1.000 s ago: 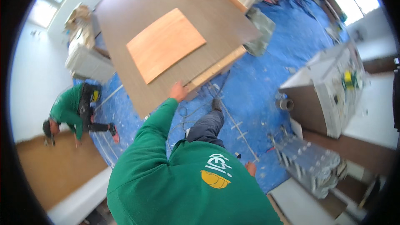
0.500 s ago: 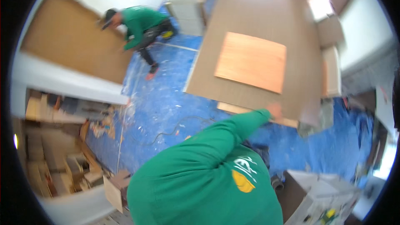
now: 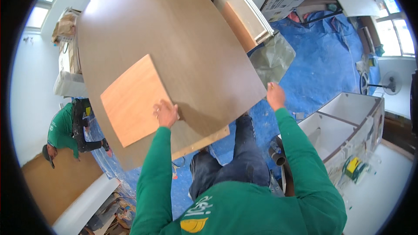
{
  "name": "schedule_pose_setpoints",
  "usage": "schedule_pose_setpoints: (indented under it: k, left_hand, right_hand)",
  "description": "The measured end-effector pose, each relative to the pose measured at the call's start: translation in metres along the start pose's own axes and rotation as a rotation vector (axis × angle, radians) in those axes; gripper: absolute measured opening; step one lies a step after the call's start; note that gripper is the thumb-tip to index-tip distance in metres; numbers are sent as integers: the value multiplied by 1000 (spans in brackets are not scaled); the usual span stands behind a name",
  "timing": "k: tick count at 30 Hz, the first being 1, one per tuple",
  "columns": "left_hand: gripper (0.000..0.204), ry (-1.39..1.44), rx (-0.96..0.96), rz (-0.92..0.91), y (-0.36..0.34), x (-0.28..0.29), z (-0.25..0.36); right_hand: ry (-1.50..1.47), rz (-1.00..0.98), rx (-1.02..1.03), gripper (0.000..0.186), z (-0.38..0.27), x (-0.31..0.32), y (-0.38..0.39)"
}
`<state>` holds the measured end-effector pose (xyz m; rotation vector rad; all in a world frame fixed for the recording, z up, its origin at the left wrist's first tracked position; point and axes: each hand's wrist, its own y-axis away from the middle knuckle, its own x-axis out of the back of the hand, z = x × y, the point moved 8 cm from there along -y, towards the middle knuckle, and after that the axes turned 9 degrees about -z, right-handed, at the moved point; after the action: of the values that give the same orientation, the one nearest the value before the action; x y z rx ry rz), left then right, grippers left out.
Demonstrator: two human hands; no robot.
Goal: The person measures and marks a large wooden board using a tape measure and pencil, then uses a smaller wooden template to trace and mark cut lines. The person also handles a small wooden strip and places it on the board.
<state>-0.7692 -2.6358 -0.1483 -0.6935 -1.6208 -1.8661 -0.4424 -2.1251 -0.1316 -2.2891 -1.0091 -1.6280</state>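
Observation:
A large brown panel lies raised above the floor in front of me. On its near left part rests a smaller orange-brown wooden board. My left hand lies over this board's near right edge, fingers spread on its top face and thumb at the edge. At the panel's near right corner is my right hand, its fingers closed on the panel's edge. A light wooden strip shows under the panel's near side.
Blue sheeting covers the floor. At right stands a white open cabinet, with a green-and-yellow roll beside it. A co-worker in green crouches at left by a brown board. Leaning panels stand beyond the large panel.
My view has swung round, so the panel now lies more to the left and the co-worker lower left. Both my hands are now visible, the left on the board, the right at the panel's corner.

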Motion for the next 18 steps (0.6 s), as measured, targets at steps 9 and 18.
schedule_pose_setpoints:
  k: [9, 18]
  left_hand:
    - [119, 90, -80, -114, 21, 6, 10]
    - [125, 55, 31, -148, 25, 30, 14]
  right_hand:
    - [71, -74, -30, 34, -37, -121, -278]
    - [18, -153, -70, 61, -40, -147, -315]
